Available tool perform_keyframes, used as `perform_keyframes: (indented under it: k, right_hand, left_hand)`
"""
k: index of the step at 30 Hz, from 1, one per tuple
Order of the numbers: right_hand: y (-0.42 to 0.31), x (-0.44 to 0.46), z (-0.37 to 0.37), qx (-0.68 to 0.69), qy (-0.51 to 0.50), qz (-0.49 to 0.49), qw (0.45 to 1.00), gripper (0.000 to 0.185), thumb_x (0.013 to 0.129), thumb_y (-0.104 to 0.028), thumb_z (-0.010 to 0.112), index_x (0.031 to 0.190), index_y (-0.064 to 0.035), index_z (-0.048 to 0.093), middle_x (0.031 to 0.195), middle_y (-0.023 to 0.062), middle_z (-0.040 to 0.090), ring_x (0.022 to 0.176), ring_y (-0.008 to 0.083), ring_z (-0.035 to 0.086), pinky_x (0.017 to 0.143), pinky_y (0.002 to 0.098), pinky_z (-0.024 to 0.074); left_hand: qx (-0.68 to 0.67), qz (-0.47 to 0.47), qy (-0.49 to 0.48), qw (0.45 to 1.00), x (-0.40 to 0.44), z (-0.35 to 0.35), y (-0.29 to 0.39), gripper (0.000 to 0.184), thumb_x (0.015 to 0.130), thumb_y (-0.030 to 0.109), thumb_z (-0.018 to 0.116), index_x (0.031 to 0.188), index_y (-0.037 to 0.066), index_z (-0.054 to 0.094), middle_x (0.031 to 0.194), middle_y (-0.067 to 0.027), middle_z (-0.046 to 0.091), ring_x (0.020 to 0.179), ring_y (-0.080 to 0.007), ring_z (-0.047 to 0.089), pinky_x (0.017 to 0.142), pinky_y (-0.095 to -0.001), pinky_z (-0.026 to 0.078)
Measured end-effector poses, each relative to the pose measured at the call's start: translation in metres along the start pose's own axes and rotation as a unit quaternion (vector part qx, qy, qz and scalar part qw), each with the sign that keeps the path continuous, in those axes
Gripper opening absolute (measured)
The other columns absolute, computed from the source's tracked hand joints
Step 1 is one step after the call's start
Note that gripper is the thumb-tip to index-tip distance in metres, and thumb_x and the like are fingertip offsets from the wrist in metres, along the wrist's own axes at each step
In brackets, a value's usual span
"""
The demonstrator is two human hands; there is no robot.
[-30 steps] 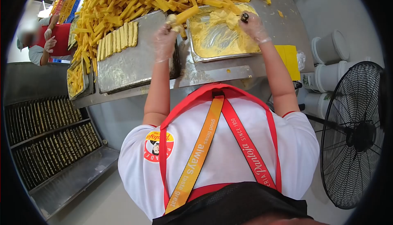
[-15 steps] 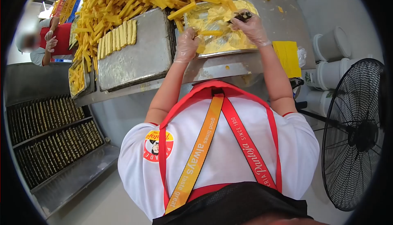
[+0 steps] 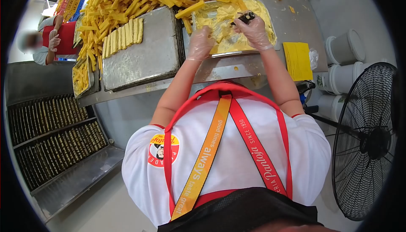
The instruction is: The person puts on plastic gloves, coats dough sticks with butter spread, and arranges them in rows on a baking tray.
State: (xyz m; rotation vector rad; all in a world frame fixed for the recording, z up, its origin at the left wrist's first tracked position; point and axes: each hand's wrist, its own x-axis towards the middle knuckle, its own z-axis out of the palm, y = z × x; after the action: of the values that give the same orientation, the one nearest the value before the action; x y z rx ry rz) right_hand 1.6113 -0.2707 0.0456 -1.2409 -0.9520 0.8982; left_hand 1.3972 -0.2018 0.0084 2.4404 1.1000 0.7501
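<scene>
left hand [image 3: 201, 44]: moved from the right edge of the tray stack [image 3: 139, 61], where it was a second ago, to the near left corner of the metal pan [image 3: 231, 54]; gloved, fingers curled, but whether they grip anything i cannot tell.
right hand [image 3: 256, 31]: gloved, fingers closed round a black tool [image 3: 246, 17] over the pan.
creamy mix [image 3: 224, 35]: yellow, spread unevenly inside the pan.
coated sticks [image 3: 122, 37]: side by side on the top tray, left of the pan.
yellow sticks [image 3: 131, 4]: heaped beyond trays and pan.
</scene>
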Motion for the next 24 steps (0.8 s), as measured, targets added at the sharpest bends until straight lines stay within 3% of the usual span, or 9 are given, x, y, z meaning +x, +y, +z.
perform_keyframes:
  k: [3, 7, 10, 13, 14, 16, 19, 23, 24]
  right_hand:
    - [-0.002, 0.004, -0.005, -0.009, 0.043, -0.015, 0.999, 0.014, 0.084, -0.010, 0.073, 0.091, 0.0002, 0.065, 0.078, 0.0059, 0.068, 0.069, 0.0127, 0.067, 0.061, 0.0263, 0.0539]
    - [-0.010, 0.006, -0.014, -0.070, 0.051, -0.075, 0.993, 0.014, 0.083, -0.011, 0.072, 0.089, 0.0005, 0.066, 0.079, 0.0077, 0.070, 0.071, 0.0136, 0.068, 0.062, 0.0264, 0.0542]
    - [-0.022, -0.002, -0.006, 0.090, 0.006, -0.008, 0.996, 0.014, 0.084, -0.011, 0.071, 0.089, 0.0012, 0.066, 0.079, 0.0084, 0.070, 0.071, 0.0143, 0.069, 0.064, 0.0270, 0.0558]
    - [-0.011, 0.002, -0.008, 0.129, -0.036, 0.018, 0.991, 0.014, 0.088, -0.007, 0.070, 0.096, 0.0032, 0.064, 0.080, 0.0097, 0.069, 0.068, 0.0158, 0.068, 0.061, 0.0281, 0.0570]
    - [0.005, 0.010, -0.013, 0.075, -0.008, 0.024, 0.997, 0.014, 0.088, -0.007, 0.070, 0.096, 0.0032, 0.064, 0.080, 0.0098, 0.069, 0.067, 0.0160, 0.068, 0.061, 0.0282, 0.0571]
    - [0.030, 0.028, -0.023, -0.033, 0.044, 0.032, 0.998, 0.015, 0.088, -0.007, 0.070, 0.096, 0.0032, 0.064, 0.080, 0.0101, 0.069, 0.067, 0.0164, 0.069, 0.060, 0.0283, 0.0572]
    - [0.025, 0.028, -0.025, -0.059, 0.032, 0.016, 0.998, 0.014, 0.084, -0.011, 0.068, 0.090, 0.0016, 0.065, 0.082, 0.0073, 0.069, 0.072, 0.0147, 0.069, 0.065, 0.0275, 0.0567]
    - [-0.010, 0.006, 0.004, 0.156, -0.042, 0.021, 0.987, 0.013, 0.086, -0.007, 0.070, 0.091, 0.0026, 0.063, 0.080, 0.0089, 0.069, 0.067, 0.0172, 0.069, 0.060, 0.0293, 0.0579]
    - [-0.006, 0.007, 0.004, 0.149, -0.029, 0.031, 0.988, 0.012, 0.087, -0.007, 0.071, 0.091, 0.0020, 0.064, 0.080, 0.0087, 0.069, 0.067, 0.0171, 0.069, 0.060, 0.0292, 0.0576]
  left_hand:
    - [0.113, -0.069, -0.138, 0.981, 0.014, 0.002, 0.029, 0.027, 0.078, 0.017, 0.065, 0.100, 0.003, 0.060, 0.085, -0.0221, 0.068, 0.082, -0.0406, 0.067, 0.073, -0.0494, 0.052]
    - [0.177, -0.041, -0.112, 0.977, 0.021, 0.039, 0.011, 0.029, 0.077, 0.020, 0.066, 0.101, 0.005, 0.062, 0.083, -0.0203, 0.069, 0.079, -0.0397, 0.067, 0.071, -0.0488, 0.052]
    - [0.102, 0.013, 0.047, 0.994, 0.015, 0.032, -0.001, 0.023, 0.075, 0.019, 0.068, 0.091, 0.003, 0.065, 0.080, -0.0201, 0.068, 0.077, -0.0392, 0.067, 0.070, -0.0478, 0.052]
    - [-0.052, -0.065, -0.025, 0.996, 0.015, -0.007, 0.001, 0.019, 0.073, 0.018, 0.069, 0.081, 0.001, 0.066, 0.078, -0.0198, 0.067, 0.076, -0.0387, 0.066, 0.068, -0.0460, 0.050]
    - [-0.115, -0.122, -0.031, 0.985, 0.012, -0.012, 0.002, 0.018, 0.075, 0.016, 0.067, 0.080, -0.001, 0.068, 0.080, -0.0217, 0.067, 0.077, -0.0377, 0.066, 0.068, -0.0438, 0.050]
    - [-0.154, -0.188, -0.058, 0.968, 0.009, -0.029, 0.014, 0.020, 0.076, 0.016, 0.066, 0.087, 0.000, 0.070, 0.083, -0.0222, 0.068, 0.078, -0.0362, 0.067, 0.070, -0.0415, 0.051]
    - [-0.167, -0.233, -0.067, 0.956, 0.012, -0.034, 0.015, 0.023, 0.076, 0.016, 0.066, 0.093, 0.000, 0.071, 0.087, -0.0226, 0.069, 0.081, -0.0340, 0.069, 0.073, -0.0391, 0.052]
    - [-0.134, -0.260, -0.083, 0.953, 0.012, -0.031, 0.006, 0.026, 0.075, 0.015, 0.067, 0.095, -0.001, 0.070, 0.089, -0.0223, 0.070, 0.084, -0.0334, 0.069, 0.075, -0.0381, 0.053]
    - [-0.147, -0.275, -0.090, 0.946, 0.011, -0.037, 0.011, 0.026, 0.075, 0.016, 0.067, 0.095, -0.001, 0.070, 0.090, -0.0227, 0.070, 0.084, -0.0337, 0.069, 0.075, -0.0381, 0.053]
